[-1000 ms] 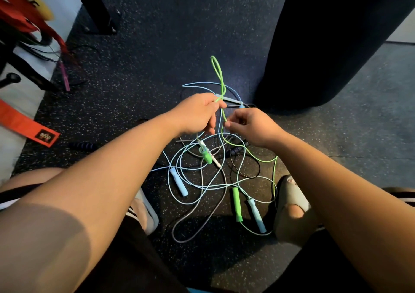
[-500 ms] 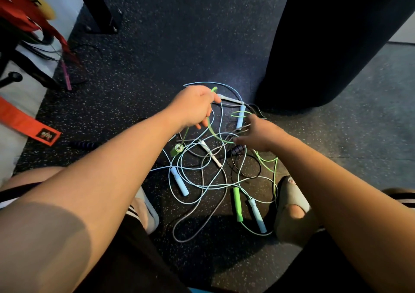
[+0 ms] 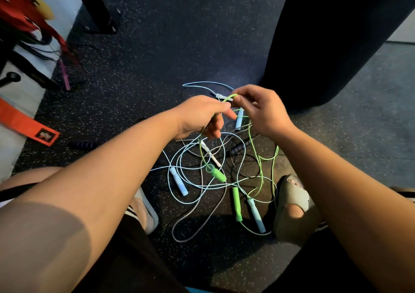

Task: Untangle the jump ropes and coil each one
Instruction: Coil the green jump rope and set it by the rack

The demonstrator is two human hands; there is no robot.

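Note:
A tangle of jump ropes lies on the dark speckled floor between my feet. My left hand (image 3: 203,117) grips the green cord (image 3: 258,157) above the pile, and my right hand (image 3: 260,109) pinches a loop of the same cord just beside it. One green handle (image 3: 216,174) hangs lifted on the cord; the other green handle (image 3: 237,204) lies flat. Light blue handles (image 3: 178,181) (image 3: 256,214) and their pale blue cord (image 3: 195,199) lie looped underneath. A white handle (image 3: 210,153) and a black handle (image 3: 241,146) sit in the middle of the tangle.
A large black punching bag (image 3: 332,36) stands right behind the pile. A black rack post (image 3: 94,7) stands at the back left, with red and orange straps (image 3: 24,124) and a purple handle (image 3: 83,145) on the floor at the left. My sandalled feet (image 3: 292,205) flank the ropes.
My right hand rose from the pile and pinched the green cord next to my left hand. The green handle lifted and swung to the right.

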